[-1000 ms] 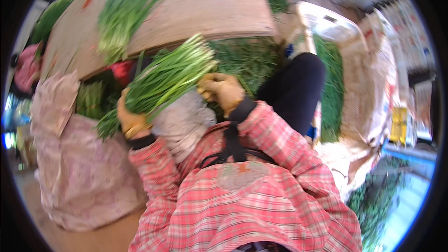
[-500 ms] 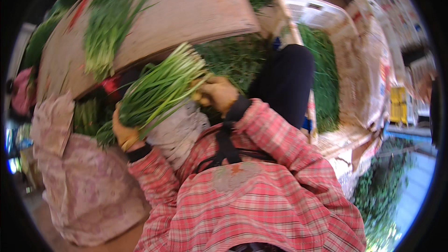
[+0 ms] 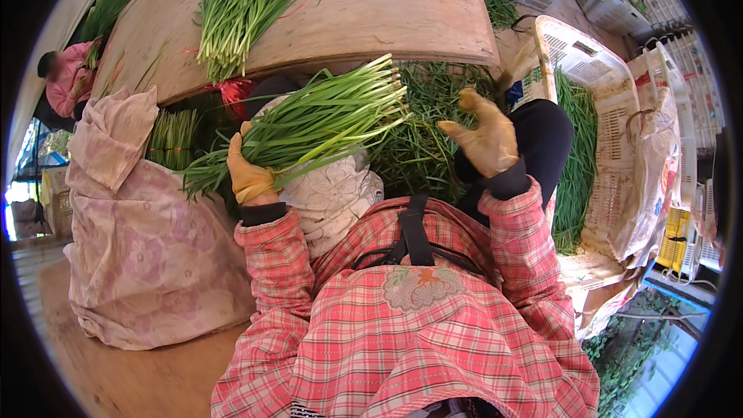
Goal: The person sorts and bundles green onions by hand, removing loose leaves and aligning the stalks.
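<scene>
Gloves on two hands: left hand (image 3: 249,176), fingers wrapped tight around one bundle of green chives (image 3: 325,120), right hand (image 3: 484,138) free, fingers loosely spread above a loose heap of chives (image 3: 422,147). A second bundle (image 3: 244,8) lies on the curved wooden board (image 3: 402,8). Two white plastic crates (image 3: 588,54) stand right; a floral cloth sack (image 3: 131,248) sits left on the wooden floor. The held bundle's long axis runs diagonally, pale cut ends up-right, leaf tips down-left.
</scene>
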A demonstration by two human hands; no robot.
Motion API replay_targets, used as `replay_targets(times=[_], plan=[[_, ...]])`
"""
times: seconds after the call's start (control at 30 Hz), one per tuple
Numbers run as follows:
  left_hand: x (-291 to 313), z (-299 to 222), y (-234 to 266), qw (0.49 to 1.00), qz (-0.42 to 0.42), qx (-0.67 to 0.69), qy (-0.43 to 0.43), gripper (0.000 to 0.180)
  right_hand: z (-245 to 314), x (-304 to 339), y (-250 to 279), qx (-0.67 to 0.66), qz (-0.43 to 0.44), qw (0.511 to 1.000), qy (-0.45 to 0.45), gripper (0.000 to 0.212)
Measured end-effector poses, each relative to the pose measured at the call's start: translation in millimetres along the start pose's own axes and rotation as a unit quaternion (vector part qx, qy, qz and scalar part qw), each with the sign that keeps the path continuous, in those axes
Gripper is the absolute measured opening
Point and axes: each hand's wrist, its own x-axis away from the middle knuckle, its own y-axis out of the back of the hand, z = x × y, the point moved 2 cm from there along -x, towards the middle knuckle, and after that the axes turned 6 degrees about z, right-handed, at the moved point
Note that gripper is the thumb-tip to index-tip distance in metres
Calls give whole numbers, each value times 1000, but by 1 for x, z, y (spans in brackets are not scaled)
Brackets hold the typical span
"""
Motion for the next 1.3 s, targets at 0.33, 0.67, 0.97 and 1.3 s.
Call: replay_targets(times=[0.33,0.67,0.97,1.3], plan=[[16,2,-8,995,5,102,-3,31,64,-16,-83,-405,170,873,-210,37],[30,0,-21,996,-25,77,-30,36,18,-6,-99,-344,91,914,-196,20],[11,-2,4,995,-35,92,-21,31,-39,-7,-25,286,29,954,-86,10],[20,-6,-11,998,-9,65,18,30,92,-6,-82,201,83,927,305,15]])
